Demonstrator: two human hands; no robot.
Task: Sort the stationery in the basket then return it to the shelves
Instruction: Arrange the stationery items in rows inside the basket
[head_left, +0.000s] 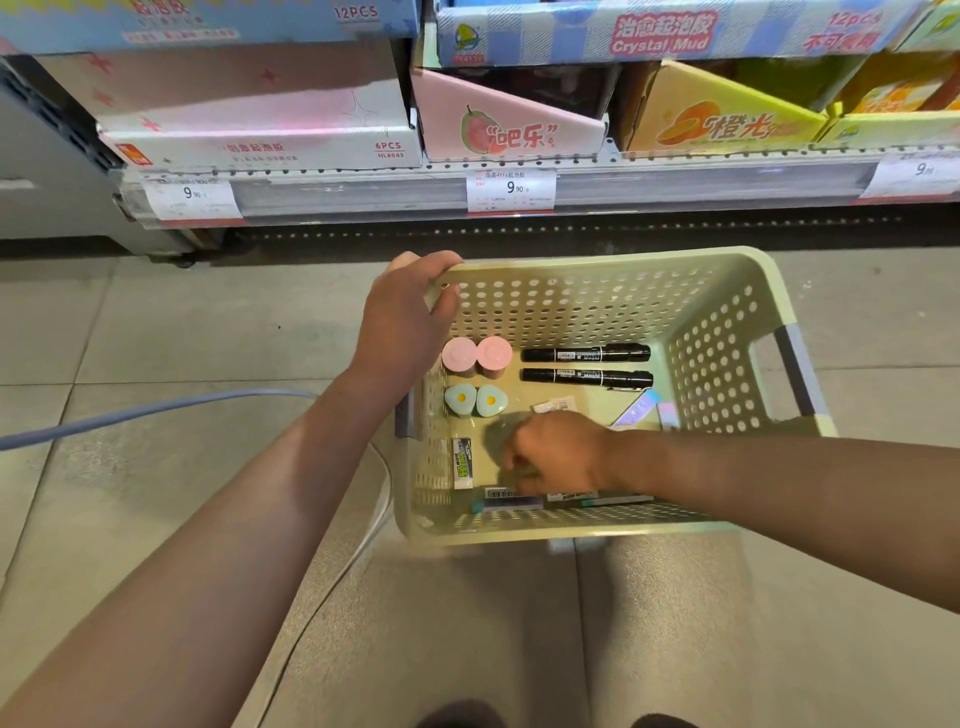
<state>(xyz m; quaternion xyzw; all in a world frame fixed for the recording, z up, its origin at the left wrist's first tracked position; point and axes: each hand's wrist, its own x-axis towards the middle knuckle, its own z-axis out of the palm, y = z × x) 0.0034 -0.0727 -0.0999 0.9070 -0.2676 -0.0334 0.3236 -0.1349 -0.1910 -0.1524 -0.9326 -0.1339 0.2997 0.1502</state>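
Left hand (402, 325) is gripping the far-left corner rim of the green basket (727, 332), fingers curled over the edge, thumb inside the wall. Basket is sitting on the tiled floor, in front of the shelf (519, 192).

Contents, L to R along basket floor:
- 2 pink round items (477, 355), touching, near far-left corner.
- 2 blue egg-pattern items (475, 401), side by side, just nearer than the pink pair.
- 1 white eraser (462, 463) lying by left wall.
- 2 black markers (587, 365), parallel, lying toward far wall, centre.
- Flat packets along near wall and right of centre: approx. 4, partly hidden, count uncertain.

Right hand (553, 457) is reaching into basket centre, fingers curled downward near the near-wall packets; can't tell whether it is holding anything.
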